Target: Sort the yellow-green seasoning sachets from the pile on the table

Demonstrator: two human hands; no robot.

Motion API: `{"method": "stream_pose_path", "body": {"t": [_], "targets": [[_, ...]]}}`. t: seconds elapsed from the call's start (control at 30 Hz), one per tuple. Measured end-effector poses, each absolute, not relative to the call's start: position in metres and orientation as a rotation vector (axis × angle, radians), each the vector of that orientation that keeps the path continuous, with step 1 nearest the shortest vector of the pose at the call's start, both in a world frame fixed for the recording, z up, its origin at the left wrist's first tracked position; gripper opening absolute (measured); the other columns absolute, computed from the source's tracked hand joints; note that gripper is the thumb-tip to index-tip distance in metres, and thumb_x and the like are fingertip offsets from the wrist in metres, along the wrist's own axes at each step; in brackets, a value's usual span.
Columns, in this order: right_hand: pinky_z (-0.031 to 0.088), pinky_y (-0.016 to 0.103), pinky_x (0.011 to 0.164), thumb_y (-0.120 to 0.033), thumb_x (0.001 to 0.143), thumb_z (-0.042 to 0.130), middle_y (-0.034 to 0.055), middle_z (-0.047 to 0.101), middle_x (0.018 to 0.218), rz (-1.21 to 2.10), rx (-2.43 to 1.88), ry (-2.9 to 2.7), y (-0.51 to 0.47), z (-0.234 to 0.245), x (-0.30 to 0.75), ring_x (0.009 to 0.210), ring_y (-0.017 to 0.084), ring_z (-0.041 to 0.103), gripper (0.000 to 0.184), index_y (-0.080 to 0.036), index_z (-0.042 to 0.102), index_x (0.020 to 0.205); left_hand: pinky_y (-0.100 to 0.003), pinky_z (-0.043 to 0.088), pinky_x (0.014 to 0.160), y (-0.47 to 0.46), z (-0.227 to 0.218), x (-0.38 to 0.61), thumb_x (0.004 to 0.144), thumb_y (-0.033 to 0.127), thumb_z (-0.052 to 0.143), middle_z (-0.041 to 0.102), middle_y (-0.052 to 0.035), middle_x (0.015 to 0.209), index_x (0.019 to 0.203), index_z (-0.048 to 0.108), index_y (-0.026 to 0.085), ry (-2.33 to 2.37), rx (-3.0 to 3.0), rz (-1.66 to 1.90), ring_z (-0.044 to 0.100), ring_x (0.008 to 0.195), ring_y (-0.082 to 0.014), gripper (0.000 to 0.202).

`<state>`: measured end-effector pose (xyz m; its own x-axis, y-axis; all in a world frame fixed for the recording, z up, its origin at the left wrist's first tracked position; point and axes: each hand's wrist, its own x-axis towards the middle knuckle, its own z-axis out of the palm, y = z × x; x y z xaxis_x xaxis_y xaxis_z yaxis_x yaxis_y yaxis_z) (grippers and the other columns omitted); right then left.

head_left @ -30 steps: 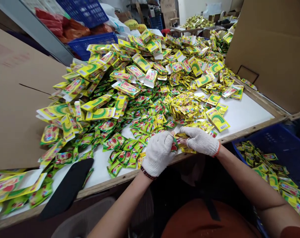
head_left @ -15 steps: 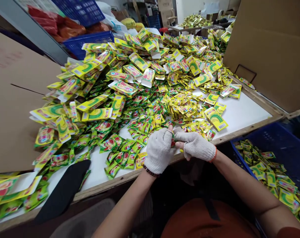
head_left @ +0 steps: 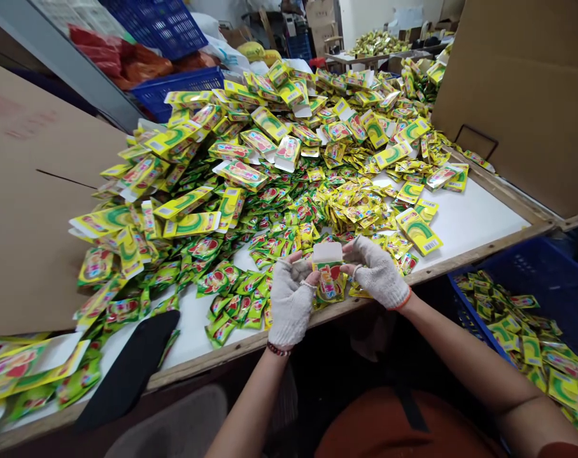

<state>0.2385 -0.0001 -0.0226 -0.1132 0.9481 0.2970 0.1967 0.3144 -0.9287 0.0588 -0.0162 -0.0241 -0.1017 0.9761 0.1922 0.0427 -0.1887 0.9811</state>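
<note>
Between my hands, at the table's front edge, is a small green and yellow candy box (head_left: 331, 280) with a red fruit picture and its white flap standing up. My left hand (head_left: 291, 302), in a white fingertipless glove, grips the box's left side with thumb and fingers. On the opposite side, my gloved right hand (head_left: 379, 273) holds it by thumb and fingertips. Small green candy packets (head_left: 239, 296) lie left of my left hand. Yellow candy packets (head_left: 356, 207) are heaped just beyond the box.
A large pile of yellow boxes (head_left: 270, 124) covers the back of the white table (head_left: 489, 213). A blue crate (head_left: 480, 337) with more packets stands at lower right. Cardboard sheets (head_left: 518, 102) flank both sides. A black flat object (head_left: 131, 366) lies at the front left edge.
My hands have moved apart, and the candy box now shows upright between them with its white flap raised. Earlier they were close together over something mostly hidden. The view has shifted slightly.
</note>
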Motion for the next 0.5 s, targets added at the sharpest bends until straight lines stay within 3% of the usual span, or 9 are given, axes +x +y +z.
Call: {"method": "stream_pose_path", "body": {"t": [0.07,0.2,0.37,0.43,0.5], "targets": [[0.054,0.031,0.081,-0.028,0.083,0.063,0.0048,0.068,0.096,1.039,-1.079,-1.528,-0.002,-0.032,0.231,0.087,0.018,0.066,0.022,-0.018,0.062,0.102,-0.036,0.057,0.083,-0.016,-0.027,0.052,0.078,0.037,0.072,0.072,-0.0084,0.102,0.116,0.056,0.019,1.222,1.407,1.395,0.07,0.094,-0.0204,0.045],[0.05,0.033,0.089,-0.026,0.088,0.056,0.0061,0.069,0.102,0.931,-1.004,-1.675,-0.001,-0.026,0.224,0.093,0.018,0.064,0.021,-0.017,0.065,0.105,-0.037,0.054,0.089,-0.011,-0.021,0.04,0.079,0.035,0.07,0.072,-0.0072,0.104,0.101,0.069,0.019,1.296,1.661,1.269,0.067,0.1,-0.0221,0.028],[0.049,0.028,0.075,-0.024,0.087,0.054,0.0011,0.061,0.075,0.857,-0.993,-1.828,0.009,-0.007,0.226,0.073,0.014,0.056,0.015,-0.017,0.06,0.075,-0.031,0.053,0.076,-0.007,-0.009,0.04,0.082,0.032,0.067,0.07,-0.0032,0.081,0.082,0.069,0.018,1.267,1.773,1.198,0.065,0.08,-0.0173,0.015],[0.05,0.028,0.076,-0.022,0.086,0.055,0.0025,0.064,0.085,0.947,-0.955,-1.747,0.014,-0.004,0.226,0.078,0.015,0.058,0.009,-0.017,0.062,0.089,-0.029,0.052,0.073,-0.008,-0.009,0.045,0.081,0.032,0.069,0.067,-0.0021,0.08,0.086,0.065,0.018,1.258,1.703,1.262,0.064,0.076,-0.0158,0.016],[0.05,0.029,0.08,-0.019,0.084,0.056,0.0049,0.067,0.098,1.016,-0.917,-1.712,0.018,-0.003,0.228,0.087,0.016,0.062,0.024,-0.016,0.061,0.107,-0.028,0.053,0.071,-0.009,-0.01,0.05,0.077,0.031,0.073,0.067,-0.0011,0.083,0.1,0.059,0.018,1.237,1.566,1.335,0.065,0.077,-0.0154,0.03]]}}
